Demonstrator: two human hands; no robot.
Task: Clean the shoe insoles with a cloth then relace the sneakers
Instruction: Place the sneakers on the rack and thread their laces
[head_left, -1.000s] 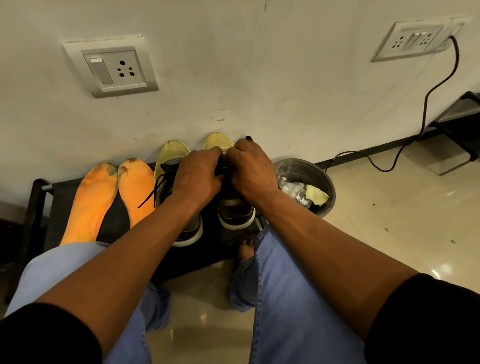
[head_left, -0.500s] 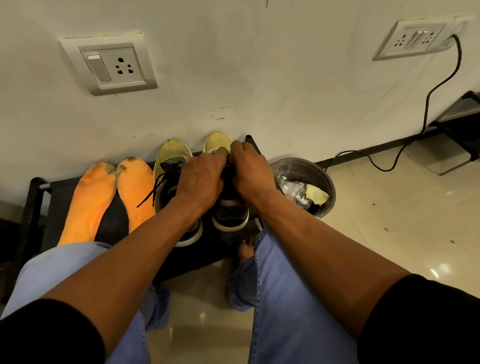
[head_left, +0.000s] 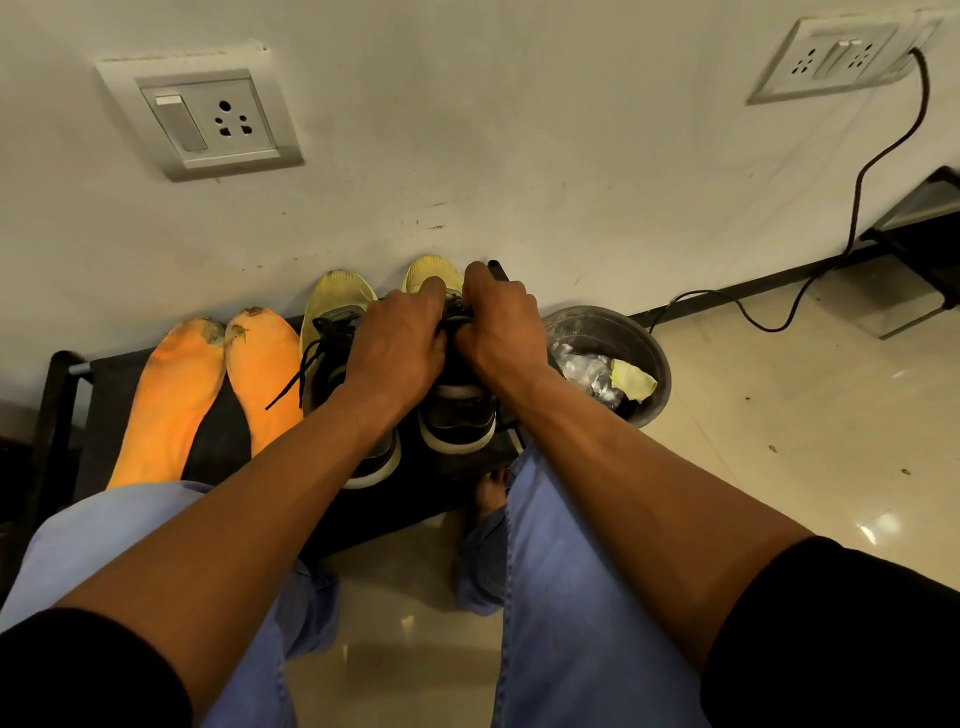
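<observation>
Yellow-toed black sneakers with white soles: right sneaker and left sneaker stand side by side on a low black bench, toes to the white wall. Both hands are on the right sneaker's lace area. Left hand and right hand have fingers curled, pinching its black lace; exact grip is hidden by the knuckles. The left sneaker's loose black lace end trails over an orange foam insole. A second orange insole lies just beside it, both on the bench. A grey round bin holding crumpled wrappers sits right of the bench.
</observation>
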